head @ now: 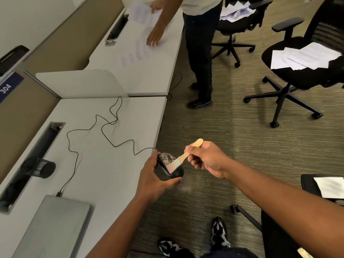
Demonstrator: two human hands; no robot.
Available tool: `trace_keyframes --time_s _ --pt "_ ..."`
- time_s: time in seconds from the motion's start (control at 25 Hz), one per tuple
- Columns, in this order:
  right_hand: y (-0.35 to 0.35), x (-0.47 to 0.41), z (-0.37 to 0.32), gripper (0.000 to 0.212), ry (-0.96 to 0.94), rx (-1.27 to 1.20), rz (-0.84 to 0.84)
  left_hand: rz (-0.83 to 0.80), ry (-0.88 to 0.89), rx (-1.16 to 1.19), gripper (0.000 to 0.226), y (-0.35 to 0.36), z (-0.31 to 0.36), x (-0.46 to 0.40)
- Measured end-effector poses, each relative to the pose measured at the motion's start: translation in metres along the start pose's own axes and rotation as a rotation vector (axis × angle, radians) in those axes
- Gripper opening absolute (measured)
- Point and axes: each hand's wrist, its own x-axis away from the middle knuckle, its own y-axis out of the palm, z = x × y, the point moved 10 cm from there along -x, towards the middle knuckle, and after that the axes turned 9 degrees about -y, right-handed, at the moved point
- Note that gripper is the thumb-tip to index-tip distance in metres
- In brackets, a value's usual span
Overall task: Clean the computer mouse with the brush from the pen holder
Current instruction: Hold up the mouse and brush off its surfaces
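On desk (104, 164), empty mesh pen holder (40, 167) lies tipped; right hand (206, 160) grips brush (181, 159).

White desk (115, 164) with cable, laptop and holder — carpet beside it

A thin black cable (104, 127) loops across the desk's middle and runs down toward 7 o'clock to a closed grey laptop (55, 226), which lies flat at the near edge. At 9 o'clock a black mesh pen holder (41, 167) lies tipped on its side just beside the long cable slot (37, 155) cut into the top. Toward 12 o'clock a second desk (160, 58) carries printed sheets (137, 54). At 3 o'clock — on the striped carpet floor (214, 131) — stand black office chairs (297, 71) with papers on their seats.
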Motion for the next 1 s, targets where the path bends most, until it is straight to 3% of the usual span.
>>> trace_keyframes --time_s 0.6,0.76,1.0 --pt "-0.042 -0.016 0.003 0.012 -0.053 0.132 0.194 -0.013 0.011 -0.009 0.135 0.0 0.008 0.004" --pt "-0.049 -0.018 0.007 0.013 -0.054 0.183 0.235 -0.009 -0.003 -0.006 0.145 0.0 0.009 0.004" --pt "-0.036 -0.018 0.002 0.012 -0.032 -0.122 0.179 -0.016 -0.027 -0.02 0.147 -0.001 0.003 0.003"
